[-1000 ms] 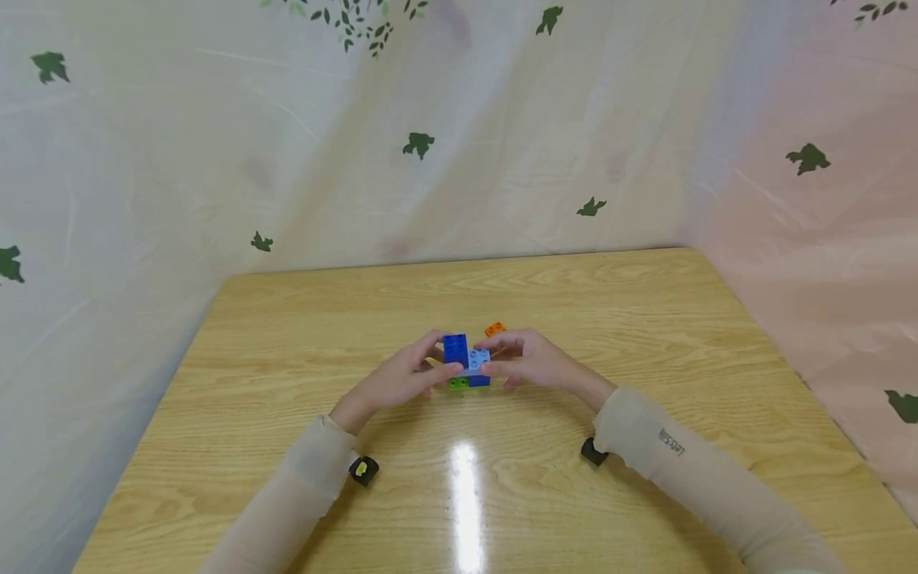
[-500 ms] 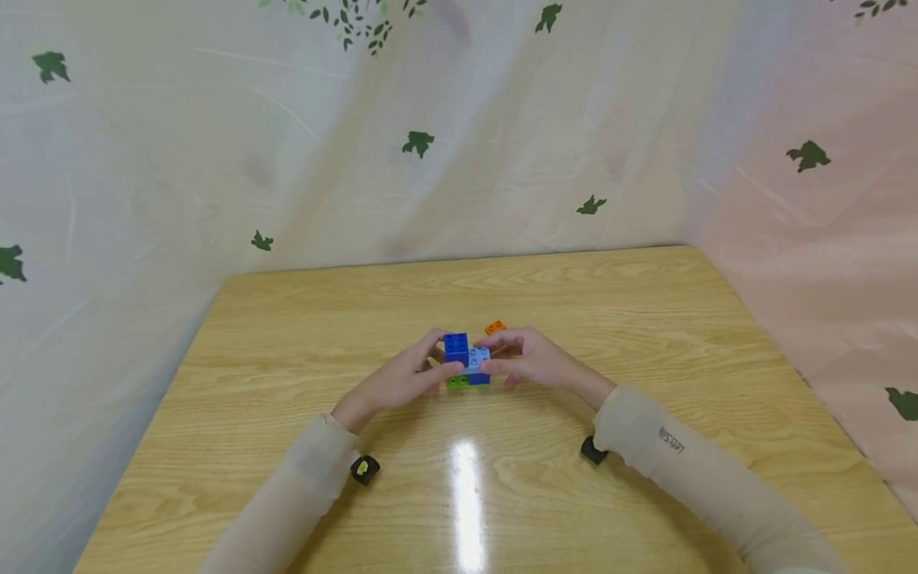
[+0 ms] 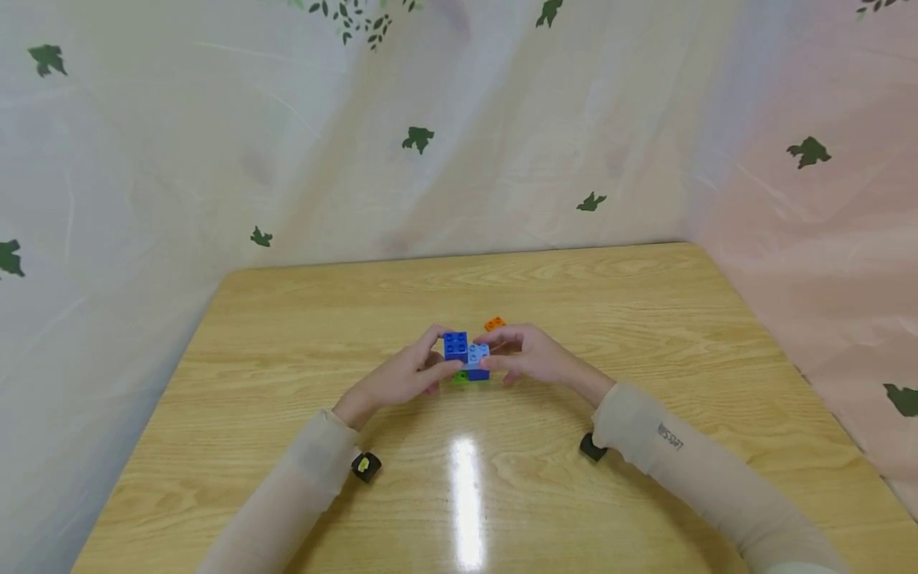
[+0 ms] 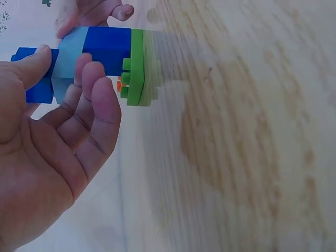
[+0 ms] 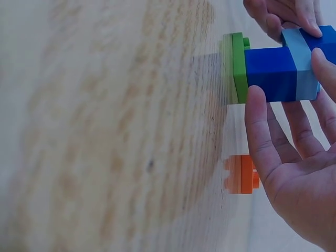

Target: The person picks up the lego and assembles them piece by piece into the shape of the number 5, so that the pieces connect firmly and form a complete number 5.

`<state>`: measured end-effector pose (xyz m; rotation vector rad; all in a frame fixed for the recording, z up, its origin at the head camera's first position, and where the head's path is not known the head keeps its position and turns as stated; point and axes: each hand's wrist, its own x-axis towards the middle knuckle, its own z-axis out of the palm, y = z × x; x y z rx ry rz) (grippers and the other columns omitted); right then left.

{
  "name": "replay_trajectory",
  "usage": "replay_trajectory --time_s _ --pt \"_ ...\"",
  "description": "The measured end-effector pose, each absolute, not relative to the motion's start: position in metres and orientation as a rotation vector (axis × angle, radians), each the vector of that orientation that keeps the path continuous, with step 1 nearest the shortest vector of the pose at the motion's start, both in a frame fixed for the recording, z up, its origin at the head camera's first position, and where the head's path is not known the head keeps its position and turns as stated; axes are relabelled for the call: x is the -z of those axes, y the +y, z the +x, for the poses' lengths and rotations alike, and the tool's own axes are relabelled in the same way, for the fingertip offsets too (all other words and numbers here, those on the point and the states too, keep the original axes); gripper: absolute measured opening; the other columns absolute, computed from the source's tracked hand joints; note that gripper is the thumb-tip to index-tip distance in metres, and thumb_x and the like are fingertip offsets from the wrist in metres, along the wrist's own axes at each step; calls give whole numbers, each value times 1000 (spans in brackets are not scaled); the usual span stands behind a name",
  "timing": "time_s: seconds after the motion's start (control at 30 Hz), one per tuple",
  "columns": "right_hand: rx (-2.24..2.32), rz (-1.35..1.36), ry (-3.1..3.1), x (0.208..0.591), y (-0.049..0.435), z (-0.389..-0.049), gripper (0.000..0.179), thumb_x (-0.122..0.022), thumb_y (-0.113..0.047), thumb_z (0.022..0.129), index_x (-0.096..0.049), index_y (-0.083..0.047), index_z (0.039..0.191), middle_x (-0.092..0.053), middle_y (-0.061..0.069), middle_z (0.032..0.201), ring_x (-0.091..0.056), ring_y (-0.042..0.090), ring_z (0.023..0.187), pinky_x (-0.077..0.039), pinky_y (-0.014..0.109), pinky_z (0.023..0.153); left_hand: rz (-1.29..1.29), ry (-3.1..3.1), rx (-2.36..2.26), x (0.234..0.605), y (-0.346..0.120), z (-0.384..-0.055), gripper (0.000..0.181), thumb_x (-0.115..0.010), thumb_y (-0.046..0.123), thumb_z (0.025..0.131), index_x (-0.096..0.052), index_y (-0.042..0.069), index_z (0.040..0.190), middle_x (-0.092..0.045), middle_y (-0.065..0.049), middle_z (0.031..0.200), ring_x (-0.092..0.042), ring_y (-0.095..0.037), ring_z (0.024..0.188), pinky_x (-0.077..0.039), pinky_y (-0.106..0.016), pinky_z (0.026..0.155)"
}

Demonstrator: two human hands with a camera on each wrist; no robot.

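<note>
A small stack of toy building bricks stands at the table's middle. At its bottom lies a flat green brick (image 4: 136, 68), with a dark blue brick (image 5: 271, 74) on one side of it. Above that sits a light blue brick (image 3: 478, 353) that reaches out leftward. Another dark blue brick (image 3: 455, 344) tops its left half. My left hand (image 3: 406, 373) pinches the upper dark blue brick, its thumb in front, near the light blue one. From the other side my right hand (image 3: 539, 357) pinches the light blue brick between thumb and forefinger. Its remaining fingers reach behind the stack.
An orange brick (image 3: 495, 324) lies on the wooden table (image 3: 323, 307) behind the right hand. Black wrist cameras sit below the left cuff (image 3: 366, 467) and the right cuff (image 3: 592, 447). A leaf-patterned cloth (image 3: 323, 159) hangs beyond the far edge.
Both hands keep their hold on the bricks. The head view has tilted a little, so everything sits slightly higher, and less of the green brick shows.
</note>
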<state>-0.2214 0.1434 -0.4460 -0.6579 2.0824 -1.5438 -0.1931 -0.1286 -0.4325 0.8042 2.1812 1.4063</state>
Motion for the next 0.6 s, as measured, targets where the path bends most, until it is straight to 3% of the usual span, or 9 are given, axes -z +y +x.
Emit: replay_trajectory --time_s 0.17,0.43,0.6 --pt "1549 -650 2079 446 143 -221 42 -75 -25 95 -65 -8 132 -68 9 120 -67 28 101 -62 47 71 797 2165 -1412 432 -129 -193 40 -50 27 109 -32 21 144 -68 -21 97 -62 -39 73 -55 -42 63" --pt "1555 -659 2072 446 143 -221 42 -75 -25 95 -65 -7 132 -68 9 119 -68 28 100 -62 47 70 771 2193 -1403 433 -129 -192 40 -52 32 108 -35 21 142 -69 -20 92 -61 -38 71 -57 -43 59" --pt "1548 -647 2081 446 143 -221 42 -74 -25 96 -65 -9 133 -68 9 120 -67 29 101 -62 47 71 724 2207 -1406 430 -128 -190 40 -53 36 107 -38 23 141 -72 -16 100 -69 -32 86 -60 -46 59"
